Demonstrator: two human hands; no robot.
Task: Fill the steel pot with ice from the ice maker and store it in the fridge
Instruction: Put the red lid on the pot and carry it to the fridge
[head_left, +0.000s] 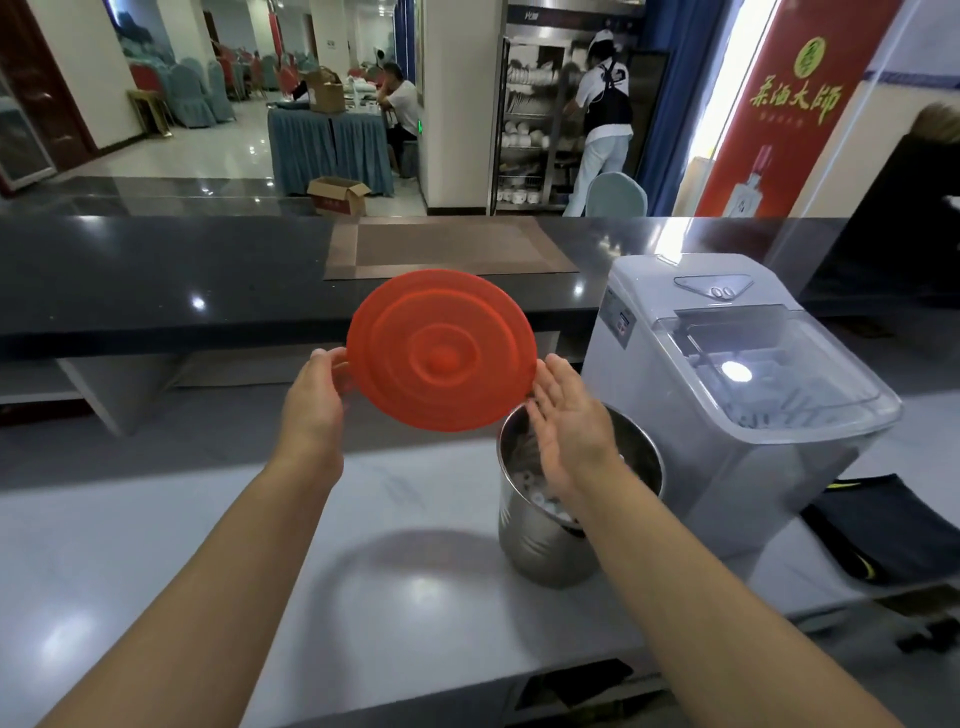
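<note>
Pot: the steel pot (550, 525) stands upright on the pale counter (208, 545), at about 5 o'clock from the frame's middle; it sits just beside the ice maker (727, 415), on that machine's 9 o'clock side
Ice: white pieces of ice (540, 496) lie inside the pot; your right forearm hides part of the opening, so you cannot read the fill level, though the filling looks done or nearly so
Ice maker: its clear lid is down; that suggests the scooping is finished
Lid: you hold a round orange lid (441, 351) in the air, tilted toward you, up and at 10 o'clock from the pot's mouth; it is not yet on the pot
Left grip: your left hand (317, 400) pinches the lid's 9 o'clock edge, closed on it by the small tab there
Right grip: your right hand (569, 421) is flat and open, fingers spread; the fingertips meet the lid's 4 o'clock rim, steadying rather than clasping
Left to do: seat the lid on the pot; then carry the pot to the fridge; no fridge shows in this view
</note>
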